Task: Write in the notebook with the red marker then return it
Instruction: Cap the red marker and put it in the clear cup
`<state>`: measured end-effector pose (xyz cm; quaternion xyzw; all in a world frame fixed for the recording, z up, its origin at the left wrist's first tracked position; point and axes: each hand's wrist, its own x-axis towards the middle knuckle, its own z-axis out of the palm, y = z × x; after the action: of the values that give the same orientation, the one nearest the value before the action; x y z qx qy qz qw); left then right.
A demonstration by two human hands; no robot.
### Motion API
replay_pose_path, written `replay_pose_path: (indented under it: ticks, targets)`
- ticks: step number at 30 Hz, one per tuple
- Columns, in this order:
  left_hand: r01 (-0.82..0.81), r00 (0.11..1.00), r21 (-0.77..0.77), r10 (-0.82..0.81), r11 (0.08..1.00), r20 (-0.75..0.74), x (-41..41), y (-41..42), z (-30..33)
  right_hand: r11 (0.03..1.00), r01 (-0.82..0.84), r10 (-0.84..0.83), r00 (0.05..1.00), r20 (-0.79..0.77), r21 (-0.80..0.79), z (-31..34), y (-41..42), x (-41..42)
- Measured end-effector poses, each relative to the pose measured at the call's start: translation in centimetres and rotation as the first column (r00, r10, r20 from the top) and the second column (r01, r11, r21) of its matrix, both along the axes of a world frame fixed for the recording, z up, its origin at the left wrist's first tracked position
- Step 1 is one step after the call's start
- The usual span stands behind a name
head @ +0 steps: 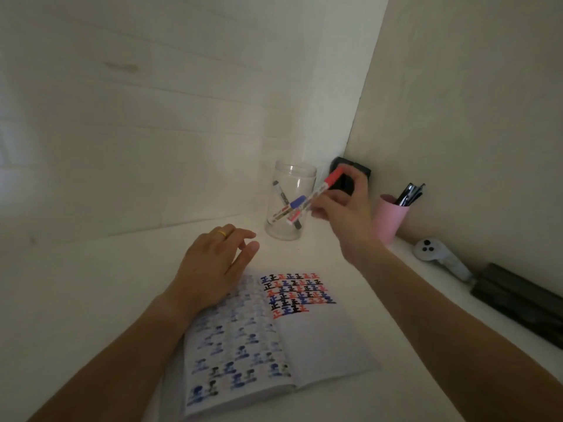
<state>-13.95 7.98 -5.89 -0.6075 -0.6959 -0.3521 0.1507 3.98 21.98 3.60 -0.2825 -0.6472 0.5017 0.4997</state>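
Observation:
An open notebook (320,339) lies on the white desk, its right page partly filled with rows of red, blue and black marks. My right hand (344,205) holds the red marker (323,187) in its fingertips, tilted, in front of the clear jar (291,199) and above the desk. The jar holds a blue marker (297,203) and a black marker (281,197). My left hand (213,266) rests on the notebook's upper left corner, fingers loosely spread, a gold ring on one finger.
A pink cup (388,217) with dark pens stands right of the jar. A white controller (438,257) and a dark flat object (518,300) lie along the right wall. A black object (350,175) sits in the corner behind my right hand.

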Motion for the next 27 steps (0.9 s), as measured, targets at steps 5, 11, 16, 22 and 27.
replay_pose_path:
  ticks: [5, 11, 16, 22, 27]
  targets:
    - [-0.013, 1.0, -0.006, 0.013, 1.0, 0.002, 0.0, 0.1, 0.1, 0.885, 0.339, -0.323, 0.941, -0.102, 0.318, 4.8, 2.9, -2.9]
    - [-0.031, 0.999, -0.009, 0.031, 0.999, 0.012, -0.2, 0.1, 0.1, 0.782, 0.391, -0.481, 0.874, 0.07, 0.485, 2.7, 6.0, -5.7]
    - [-0.023, 1.0, -0.028, 0.023, 0.999, 0.001, -0.2, 0.4, 0.0, 0.773, 0.359, -0.503, 0.849, 0.161, 0.523, 2.3, 7.3, -6.9]
    - [-0.025, 1.0, -0.036, 0.025, 0.999, -0.005, -0.4, 0.4, -0.1, 0.776, 0.32, -0.521, 0.81, 0.268, 0.543, 1.6, 8.0, -7.6]
    - [-0.046, 0.999, -0.012, 0.046, 0.999, -0.009, -0.8, 0.4, -0.3, 0.775, 0.284, -0.51, 0.809, 0.293, 0.565, 1.2, 6.1, -5.9]
